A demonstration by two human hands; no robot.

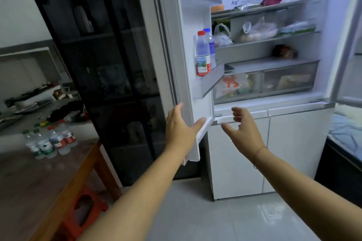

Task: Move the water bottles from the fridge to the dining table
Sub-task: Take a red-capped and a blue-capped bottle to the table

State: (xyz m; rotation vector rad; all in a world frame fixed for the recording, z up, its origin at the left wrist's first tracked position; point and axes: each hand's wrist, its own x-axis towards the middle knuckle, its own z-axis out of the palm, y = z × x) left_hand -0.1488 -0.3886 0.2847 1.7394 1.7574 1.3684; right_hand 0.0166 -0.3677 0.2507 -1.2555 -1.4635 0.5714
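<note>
The fridge (244, 111) stands open ahead. In its left door's shelf (207, 84) stand two water bottles: a red-capped one (203, 55) in front and a blue-capped one (210, 45) behind it. My left hand (181, 127) rests flat against the lower edge of the left door, fingers spread, holding nothing. Apart from it, my right hand (242, 129) hovers open below the fridge compartment, fingers curled loosely. Several water bottles (50, 141) with green and red caps stand grouped on the wooden dining table (39, 186) at the left.
A dark glass-fronted cabinet (109, 64) stands between table and fridge. An orange stool (82, 209) sits under the table edge. The fridge shelves hold bagged food. The right fridge door (348, 64) is swung open at the right. Clutter covers the far counter (35, 103).
</note>
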